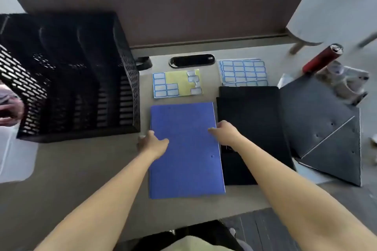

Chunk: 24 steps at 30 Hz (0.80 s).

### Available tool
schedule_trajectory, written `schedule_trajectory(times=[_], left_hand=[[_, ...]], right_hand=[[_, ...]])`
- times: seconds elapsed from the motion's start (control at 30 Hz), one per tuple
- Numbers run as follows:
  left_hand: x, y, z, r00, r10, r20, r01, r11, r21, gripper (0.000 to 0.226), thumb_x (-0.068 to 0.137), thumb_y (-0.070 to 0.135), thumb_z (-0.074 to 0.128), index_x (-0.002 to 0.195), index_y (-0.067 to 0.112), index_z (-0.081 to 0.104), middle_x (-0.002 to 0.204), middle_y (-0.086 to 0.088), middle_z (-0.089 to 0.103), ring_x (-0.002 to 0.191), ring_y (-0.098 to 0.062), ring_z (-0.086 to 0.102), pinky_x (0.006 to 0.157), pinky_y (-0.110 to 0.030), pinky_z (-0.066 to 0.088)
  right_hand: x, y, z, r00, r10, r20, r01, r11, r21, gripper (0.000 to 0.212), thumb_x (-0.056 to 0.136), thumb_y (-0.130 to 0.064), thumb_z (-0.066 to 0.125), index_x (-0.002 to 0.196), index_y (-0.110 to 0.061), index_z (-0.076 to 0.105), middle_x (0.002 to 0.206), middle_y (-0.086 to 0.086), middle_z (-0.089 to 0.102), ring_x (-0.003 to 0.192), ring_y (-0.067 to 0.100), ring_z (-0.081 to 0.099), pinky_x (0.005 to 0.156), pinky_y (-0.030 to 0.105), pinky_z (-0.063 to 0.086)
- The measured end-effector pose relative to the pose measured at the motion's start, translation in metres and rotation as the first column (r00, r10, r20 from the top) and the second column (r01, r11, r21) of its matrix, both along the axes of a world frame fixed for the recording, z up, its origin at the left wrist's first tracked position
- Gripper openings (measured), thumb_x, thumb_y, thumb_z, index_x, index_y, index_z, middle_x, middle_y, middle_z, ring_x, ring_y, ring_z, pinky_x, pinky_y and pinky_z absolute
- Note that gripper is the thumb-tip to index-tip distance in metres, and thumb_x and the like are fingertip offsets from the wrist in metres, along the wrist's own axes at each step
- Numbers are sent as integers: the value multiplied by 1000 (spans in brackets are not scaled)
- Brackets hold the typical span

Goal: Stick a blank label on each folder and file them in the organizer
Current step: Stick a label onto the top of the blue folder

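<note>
**Steady the folder first**

My left hand (152, 142) and right hand (224, 132) lie on the side edges of the blue folder (183, 159); whether they pinch or just press, I cannot tell. I should hold it flat, then peel from the label sheet (176, 83) at twelve o'clock. The organizer (81, 79) is at ten.

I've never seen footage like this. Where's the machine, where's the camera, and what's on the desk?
There is no machine: a person wears a camera on the head, so this one picture looks down over their bare arms. The left hand grips the left edge of a blue folder lying flat on the desk; the right hand touches its right edge, but whether it pinches is unclear. Behind the folder lies a partly used label sheet, with full label sheets beside it. On the right are stacked black folders; on the left stands the black mesh organizer.
</note>
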<state>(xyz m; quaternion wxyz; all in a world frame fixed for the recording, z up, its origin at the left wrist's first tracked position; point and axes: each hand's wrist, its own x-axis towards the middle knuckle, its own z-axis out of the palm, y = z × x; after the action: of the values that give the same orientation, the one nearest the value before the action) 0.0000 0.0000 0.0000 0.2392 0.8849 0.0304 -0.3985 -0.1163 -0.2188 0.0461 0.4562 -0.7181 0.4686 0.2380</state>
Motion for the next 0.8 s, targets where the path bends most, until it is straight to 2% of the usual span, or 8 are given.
schedule_trajectory(times=[0.1,0.2,0.27,0.37,0.43,0.6,0.67,0.8], left_hand=[[2,-9,6,990,142,0,-142,990,-22,73,78,40,61,142,14,40,137,-8,44,109,-26,56,86,-35,51],[5,-9,10,952,278,-126,-287,956,-56,42,84,33,62,116,15,43,110,-3,56,83,-17,56,65,-29,45],[9,0,13,929,314,-199,-333,940,-74,34,91,31,62,115,12,46,102,1,57,79,-12,55,59,-26,40],[13,18,17,955,245,-168,-264,959,-101,49,87,44,68,123,14,54,117,0,64,95,-17,63,72,-30,51],[11,28,20,966,185,-178,-211,968,-138,51,79,52,72,118,21,60,112,6,69,97,-16,68,85,-38,57],[9,29,26,997,33,-64,-38,996,-75,33,75,44,79,91,20,63,87,5,71,75,-18,69,71,-36,58],[5,24,24,999,-36,-37,35,999,-23,28,79,33,78,87,16,58,87,1,67,74,-18,66,65,-32,53],[-6,22,9,992,-122,-33,124,990,69,28,81,24,78,91,18,52,96,-2,64,80,-17,63,69,-33,52]], right_hand=[[6,-4,-18,996,-92,-4,92,995,36,33,87,-31,60,106,-4,59,87,3,60,68,15,54,54,25,41],[6,-2,-26,991,-133,-1,133,989,58,24,87,-31,61,78,-9,56,72,1,56,60,16,50,53,25,38],[4,-4,-29,981,-194,29,189,974,127,29,91,-31,62,72,-10,56,74,2,60,62,16,54,57,26,41],[1,-1,-28,961,-266,78,233,928,291,29,93,-36,65,97,-8,71,96,3,74,83,20,71,72,30,55],[0,3,-28,943,-308,123,246,899,363,26,93,-39,66,104,-15,70,100,2,76,89,24,74,82,41,60],[-12,2,-35,985,-114,130,91,981,169,36,92,-47,64,100,-12,68,98,1,74,86,22,72,80,42,62],[-20,2,-39,997,-20,75,11,994,112,38,94,-48,61,103,-11,65,99,0,72,85,20,71,78,40,61],[-28,3,-40,995,91,36,-91,996,-9,37,97,-46,57,105,-10,61,98,2,69,80,18,68,66,30,57]])
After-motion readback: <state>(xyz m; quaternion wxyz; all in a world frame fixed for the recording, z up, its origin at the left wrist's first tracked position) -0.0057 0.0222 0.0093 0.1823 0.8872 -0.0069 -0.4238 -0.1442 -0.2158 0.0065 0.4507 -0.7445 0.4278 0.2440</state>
